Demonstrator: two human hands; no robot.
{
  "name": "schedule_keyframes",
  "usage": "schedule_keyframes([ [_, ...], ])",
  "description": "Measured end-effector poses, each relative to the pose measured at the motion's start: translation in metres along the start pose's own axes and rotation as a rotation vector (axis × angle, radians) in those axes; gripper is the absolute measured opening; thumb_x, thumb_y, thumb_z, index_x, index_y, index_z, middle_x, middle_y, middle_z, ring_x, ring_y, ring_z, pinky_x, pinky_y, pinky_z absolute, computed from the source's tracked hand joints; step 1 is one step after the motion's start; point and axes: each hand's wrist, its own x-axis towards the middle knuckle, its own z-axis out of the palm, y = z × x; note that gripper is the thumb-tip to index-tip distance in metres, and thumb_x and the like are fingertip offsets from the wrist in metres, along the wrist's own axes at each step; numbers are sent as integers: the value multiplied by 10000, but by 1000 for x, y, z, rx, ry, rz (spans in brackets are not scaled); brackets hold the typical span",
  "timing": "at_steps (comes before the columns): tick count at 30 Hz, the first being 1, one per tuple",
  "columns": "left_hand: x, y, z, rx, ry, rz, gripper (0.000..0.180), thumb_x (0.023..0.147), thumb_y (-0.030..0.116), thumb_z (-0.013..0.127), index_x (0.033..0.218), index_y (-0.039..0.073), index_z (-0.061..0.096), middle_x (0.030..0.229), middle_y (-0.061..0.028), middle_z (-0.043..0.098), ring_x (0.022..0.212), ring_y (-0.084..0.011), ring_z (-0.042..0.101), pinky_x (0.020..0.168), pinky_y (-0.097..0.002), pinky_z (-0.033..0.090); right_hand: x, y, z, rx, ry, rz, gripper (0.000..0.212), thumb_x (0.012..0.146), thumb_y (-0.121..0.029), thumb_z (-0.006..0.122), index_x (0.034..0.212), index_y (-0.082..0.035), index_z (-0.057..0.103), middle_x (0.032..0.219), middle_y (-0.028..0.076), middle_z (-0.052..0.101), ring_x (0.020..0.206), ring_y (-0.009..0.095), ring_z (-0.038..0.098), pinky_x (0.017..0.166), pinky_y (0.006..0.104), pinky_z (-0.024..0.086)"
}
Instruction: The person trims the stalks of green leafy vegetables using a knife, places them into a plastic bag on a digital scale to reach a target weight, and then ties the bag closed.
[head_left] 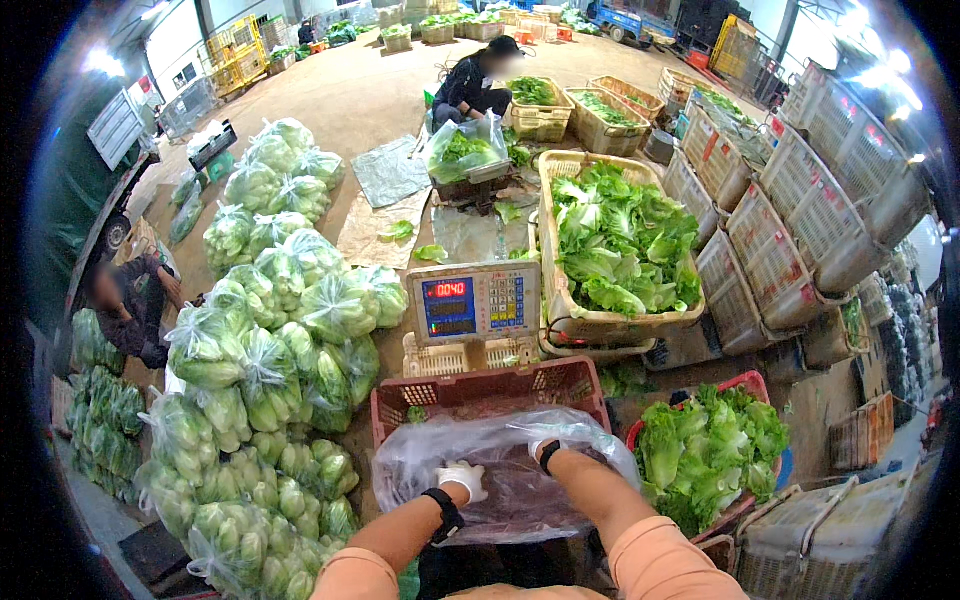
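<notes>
From my head view, the clear plastic bag (515,505) lies right under my grip, spread over the dark red crate (485,392) with its long axis running left to right in front of me and its crumpled far edge crossing the crate's middle. My left hand (465,481), in a white glove, rests against the film left of the bag's centre, fingers partly spread; whether it pinches any plastic I cannot tell. My right hand (543,450) reaches farther forward, close to the far edge and right of centre, mostly covered by film, so I cannot tell whether it is closed on the bag. The bag extends past both hands to either side, and the film between them sags toward me. Of the two, my right is nearer the leafy lettuce (710,450) in the red basket (757,382), just beside the bag's right end. The scale display (477,303) stands beyond the crate, straight ahead.
</notes>
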Motion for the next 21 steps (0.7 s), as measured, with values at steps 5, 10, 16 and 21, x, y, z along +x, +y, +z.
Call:
schedule_keyframes([
  [5, 2, -36, 30, 171, -198, -38, 832, 719, 429, 743, 1430, 296, 333, 1505, -133, 240, 1393, -400, 155, 1048, -647, 208, 1, -8, 6, -21, 21, -10, 337, 794, -263, 583, 1086, -125, 676, 1169, 84, 636, 1069, 286, 598, 867, 428, 474],
  [10, 13, -41, 39, 283, 173, 119, 407, 780, 359, 595, 1116, 137, 647, 1211, -153, 587, 1144, -345, 530, 915, -499, 442, -19, -28, 17, -82, 103, -49, 346, 777, -264, 609, 1090, -134, 678, 1178, 72, 635, 1077, 279, 597, 862, 426, 479],
  [16, 15, -26, 28, -197, 110, 30, 906, 614, 401, 797, 1407, 319, 367, 1500, -88, 255, 1327, -399, 295, 1019, -531, 369, -32, -77, -21, -202, -111, -498, 334, 781, -270, 607, 1079, -132, 669, 1146, 80, 645, 1030, 273, 612, 824, 404, 485],
  [21, -6, -34, 45, 105, -18, 20, 765, 662, 301, 735, 1359, 401, 438, 1549, -68, 114, 1426, -344, 65, 1059, -658, 155, -2, -80, -67, 975, 332, -246, 438, 849, -361, 551, 1172, -67, 584, 1116, 153, 637, 974, 299, 590, 888, 401, 440],
])
